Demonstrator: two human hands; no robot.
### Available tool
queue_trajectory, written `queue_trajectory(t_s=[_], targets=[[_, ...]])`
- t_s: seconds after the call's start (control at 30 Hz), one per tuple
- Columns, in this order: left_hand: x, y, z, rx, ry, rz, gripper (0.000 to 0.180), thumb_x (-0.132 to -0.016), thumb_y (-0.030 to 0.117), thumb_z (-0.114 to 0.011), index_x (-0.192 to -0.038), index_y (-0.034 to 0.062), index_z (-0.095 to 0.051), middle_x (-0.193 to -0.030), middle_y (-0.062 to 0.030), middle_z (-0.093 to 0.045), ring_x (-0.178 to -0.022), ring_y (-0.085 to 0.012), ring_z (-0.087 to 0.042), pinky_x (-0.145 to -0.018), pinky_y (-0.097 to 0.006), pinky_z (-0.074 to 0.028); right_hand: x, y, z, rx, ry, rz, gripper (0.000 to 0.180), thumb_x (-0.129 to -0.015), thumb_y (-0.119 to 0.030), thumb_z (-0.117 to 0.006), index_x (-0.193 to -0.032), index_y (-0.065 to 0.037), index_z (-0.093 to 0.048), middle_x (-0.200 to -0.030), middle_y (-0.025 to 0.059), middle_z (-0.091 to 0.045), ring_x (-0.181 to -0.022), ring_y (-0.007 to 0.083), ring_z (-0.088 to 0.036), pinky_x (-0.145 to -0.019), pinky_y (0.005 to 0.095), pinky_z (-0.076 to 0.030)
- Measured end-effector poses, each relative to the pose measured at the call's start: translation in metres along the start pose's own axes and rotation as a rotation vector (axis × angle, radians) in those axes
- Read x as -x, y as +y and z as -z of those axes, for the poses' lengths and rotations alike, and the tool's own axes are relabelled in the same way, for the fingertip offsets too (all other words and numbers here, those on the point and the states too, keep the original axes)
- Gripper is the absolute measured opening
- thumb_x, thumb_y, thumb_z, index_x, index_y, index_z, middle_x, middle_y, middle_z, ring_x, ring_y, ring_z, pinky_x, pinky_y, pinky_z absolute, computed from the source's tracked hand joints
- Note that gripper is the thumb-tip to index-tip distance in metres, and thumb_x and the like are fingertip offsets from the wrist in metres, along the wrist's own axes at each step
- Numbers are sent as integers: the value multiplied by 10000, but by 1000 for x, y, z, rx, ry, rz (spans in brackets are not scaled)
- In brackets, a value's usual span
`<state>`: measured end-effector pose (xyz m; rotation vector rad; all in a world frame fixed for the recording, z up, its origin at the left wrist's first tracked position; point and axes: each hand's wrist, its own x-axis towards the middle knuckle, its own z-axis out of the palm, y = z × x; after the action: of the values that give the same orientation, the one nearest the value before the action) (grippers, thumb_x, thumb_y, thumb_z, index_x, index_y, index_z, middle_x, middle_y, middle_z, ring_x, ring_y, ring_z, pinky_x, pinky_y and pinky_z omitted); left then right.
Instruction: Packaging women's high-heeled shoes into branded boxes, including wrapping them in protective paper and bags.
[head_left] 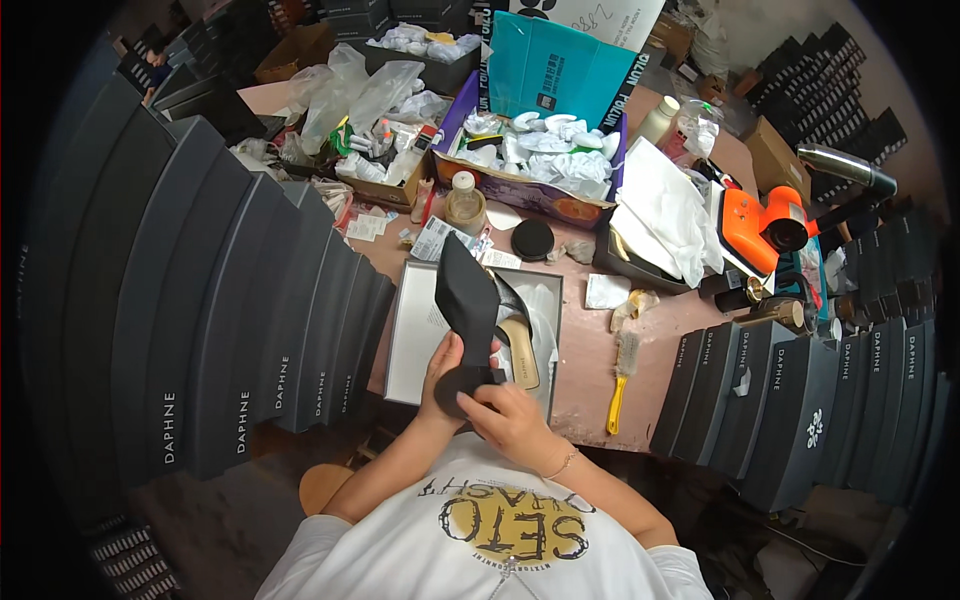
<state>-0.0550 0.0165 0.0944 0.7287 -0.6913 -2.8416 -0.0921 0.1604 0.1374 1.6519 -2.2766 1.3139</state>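
Observation:
A black pointed shoe [466, 295] is raised over the shoebox, sole turned up, toe pointing away and heel toward me. My left hand [440, 378] is closed around its narrow middle and heel end. At the heel, my right hand [517, 420] has its fingers bent and pressed on the shoe; what exactly they pinch is partly hidden. Beneath lies an open shoebox [412, 340] with a white inside and pale tissue. In it rests a second black shoe [523, 362], its beige insole facing up, partly covered by the raised shoe and my hand.
Stacked dark shoeboxes [225, 300] wall the left side, and more boxes [790, 400] stand at the right. On the pink table lie a yellow-handled brush [618, 390], a round black tin [532, 240] and a glass jar [465, 205]. Behind stands a purple carton [520, 185] of crumpled paper.

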Motion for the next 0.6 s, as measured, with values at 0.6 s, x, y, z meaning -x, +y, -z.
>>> queue_trajectory(t_s=[0.6], targets=[[-60, 30, 137, -1151, 265, -370, 325, -854, 37, -629, -1171, -14, -581, -1015, -99, -616, -894, -155, -611, -777, -274, -492, 44, 108, 24, 242, 111, -588, 478, -821, -88, -642, -1268, -8, -494, -1101, 226, -573, -985, 370, -579, -861, 409, -459]])
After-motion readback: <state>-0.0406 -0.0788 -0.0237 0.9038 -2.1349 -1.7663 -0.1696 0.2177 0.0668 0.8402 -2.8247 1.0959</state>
